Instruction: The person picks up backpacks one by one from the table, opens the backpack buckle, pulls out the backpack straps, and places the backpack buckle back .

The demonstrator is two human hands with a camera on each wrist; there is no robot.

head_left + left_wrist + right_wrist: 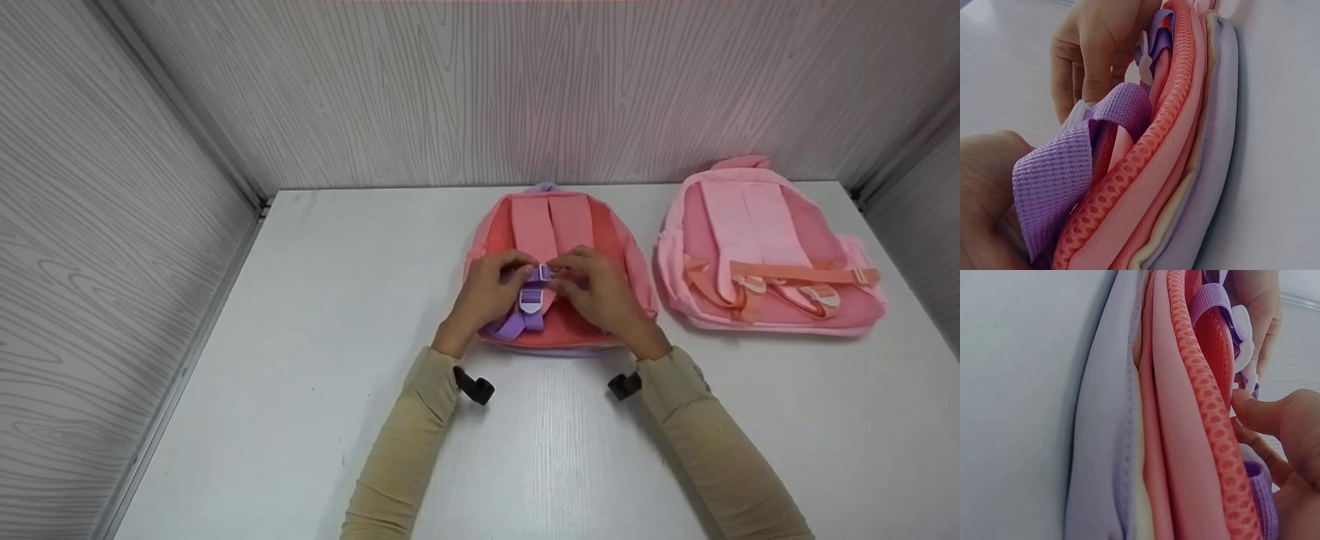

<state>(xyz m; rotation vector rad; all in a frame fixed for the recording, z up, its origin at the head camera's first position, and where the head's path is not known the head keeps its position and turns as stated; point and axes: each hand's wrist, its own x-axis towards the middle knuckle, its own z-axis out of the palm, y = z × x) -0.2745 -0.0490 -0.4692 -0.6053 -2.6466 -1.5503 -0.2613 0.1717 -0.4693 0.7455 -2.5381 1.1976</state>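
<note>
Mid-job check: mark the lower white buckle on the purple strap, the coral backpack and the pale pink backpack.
Lower white buckle point(531, 307): head view, its rounded lower end.
Coral backpack point(568, 322): head view, lower back panel.
Pale pink backpack point(769, 229): head view, a shoulder strap.

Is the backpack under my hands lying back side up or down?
Back side up: its shoulder straps and reddish back panel face upward.

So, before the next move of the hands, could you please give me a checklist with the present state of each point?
1. Coral backpack lying on the table, shoulder straps facing up: ok.
2. Left hand gripping the purple strap: ok.
3. Right hand at the buckle: ok.
4. Buckle fully fastened: cannot tell, partly hidden.
5. Pink backpack clear of both hands: ok.
</note>
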